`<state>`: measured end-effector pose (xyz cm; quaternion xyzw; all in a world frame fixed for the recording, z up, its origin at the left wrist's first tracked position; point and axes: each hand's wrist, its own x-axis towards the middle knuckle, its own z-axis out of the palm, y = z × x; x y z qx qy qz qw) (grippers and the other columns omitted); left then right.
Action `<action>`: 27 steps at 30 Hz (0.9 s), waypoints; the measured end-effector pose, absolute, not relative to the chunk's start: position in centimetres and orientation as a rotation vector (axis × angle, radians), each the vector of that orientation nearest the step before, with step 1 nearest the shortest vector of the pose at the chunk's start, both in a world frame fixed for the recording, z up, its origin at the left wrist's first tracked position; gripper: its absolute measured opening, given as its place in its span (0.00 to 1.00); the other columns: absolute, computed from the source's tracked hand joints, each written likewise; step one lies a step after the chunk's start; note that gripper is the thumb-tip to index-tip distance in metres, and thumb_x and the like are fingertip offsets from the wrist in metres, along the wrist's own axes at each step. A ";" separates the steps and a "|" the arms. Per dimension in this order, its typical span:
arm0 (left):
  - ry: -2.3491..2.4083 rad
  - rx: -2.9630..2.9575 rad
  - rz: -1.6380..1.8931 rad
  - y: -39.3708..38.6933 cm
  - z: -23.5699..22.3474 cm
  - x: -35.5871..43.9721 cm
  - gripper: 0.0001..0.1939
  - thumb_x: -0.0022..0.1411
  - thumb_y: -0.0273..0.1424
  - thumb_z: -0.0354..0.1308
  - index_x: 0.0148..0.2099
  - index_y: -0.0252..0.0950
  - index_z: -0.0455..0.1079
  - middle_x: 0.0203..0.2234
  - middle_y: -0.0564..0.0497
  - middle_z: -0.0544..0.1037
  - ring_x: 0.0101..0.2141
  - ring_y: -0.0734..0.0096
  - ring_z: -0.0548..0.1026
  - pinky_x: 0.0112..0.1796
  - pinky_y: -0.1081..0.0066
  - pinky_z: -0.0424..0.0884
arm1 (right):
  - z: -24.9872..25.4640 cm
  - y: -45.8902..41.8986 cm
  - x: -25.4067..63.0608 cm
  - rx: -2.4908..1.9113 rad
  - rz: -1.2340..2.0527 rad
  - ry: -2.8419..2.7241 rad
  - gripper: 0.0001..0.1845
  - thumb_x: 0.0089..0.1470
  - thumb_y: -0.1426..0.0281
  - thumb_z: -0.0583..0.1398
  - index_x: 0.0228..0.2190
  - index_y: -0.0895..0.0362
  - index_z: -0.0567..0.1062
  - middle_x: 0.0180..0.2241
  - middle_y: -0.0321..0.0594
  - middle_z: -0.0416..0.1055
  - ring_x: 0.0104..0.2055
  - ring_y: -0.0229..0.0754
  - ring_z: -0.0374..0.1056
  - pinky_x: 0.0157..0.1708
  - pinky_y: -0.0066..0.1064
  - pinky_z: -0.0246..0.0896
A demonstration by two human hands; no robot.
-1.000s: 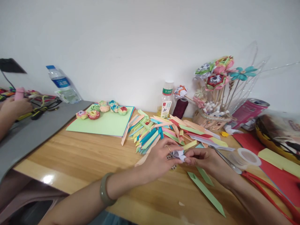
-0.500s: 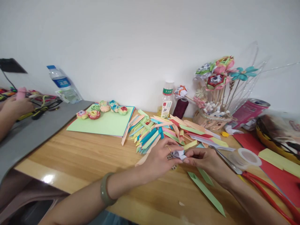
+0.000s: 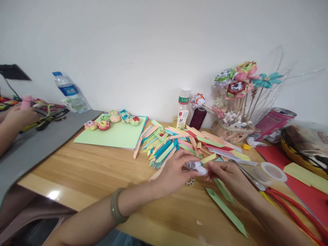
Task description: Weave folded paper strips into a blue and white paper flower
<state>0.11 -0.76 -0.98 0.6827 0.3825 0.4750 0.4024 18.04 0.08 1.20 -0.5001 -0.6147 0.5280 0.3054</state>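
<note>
Over the wooden table, my left hand and my right hand meet at a small folded piece of white patterned paper. Both pinch it between thumb and fingers. My left hand wears a ring and a green bangle on the wrist. A heap of folded coloured paper strips lies just behind the hands. Two green folded strips lie on the table below my right hand.
Red-handled scissors and a tape roll lie at right. Behind stand a paper-flower bouquet, a small bottle, a thread spool, a can. Paper flowers sit on green sheets. Another person's hand works at left, beside a water bottle.
My hands have shifted the small paper piece slightly, the right fingers sliding along it. The view drifted a little; the rest stays in place.
</note>
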 end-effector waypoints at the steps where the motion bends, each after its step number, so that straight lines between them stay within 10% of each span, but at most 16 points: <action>1: 0.961 1.655 1.179 -0.7 -0.9 0.1 0.15 0.49 0.30 0.61 0.42 0.37 0.70 0.39 0.47 0.69 0.43 0.67 0.67 0.41 0.70 0.67 | 1.2 0.1 18.1 -1.305 1.389 -1.577 0.24 0.47 0.51 0.54 0.19 0.58 0.75 0.19 0.40 0.70 0.23 0.39 0.64 0.26 0.30 0.60; 12: 0.760 0.908 0.790 -0.5 -0.3 0.1 0.21 0.50 0.44 0.55 0.38 0.31 0.69 0.24 0.50 0.69 0.22 0.76 0.68 0.22 0.72 0.69 | 2.1 -0.2 18.4 -1.017 1.045 -1.836 0.04 0.47 0.67 0.61 0.29 0.51 0.75 0.30 0.36 0.69 0.34 0.39 0.65 0.34 0.28 0.60; 27: 0.792 0.849 0.708 -0.7 -0.3 0.3 0.20 0.49 0.44 0.55 0.34 0.30 0.68 0.24 0.49 0.71 0.22 0.76 0.68 0.21 0.74 0.67 | 2.2 -1.2 17.2 -1.137 1.049 -1.945 0.13 0.54 0.62 0.52 0.25 0.56 0.69 0.26 0.36 0.65 0.30 0.40 0.62 0.30 0.29 0.56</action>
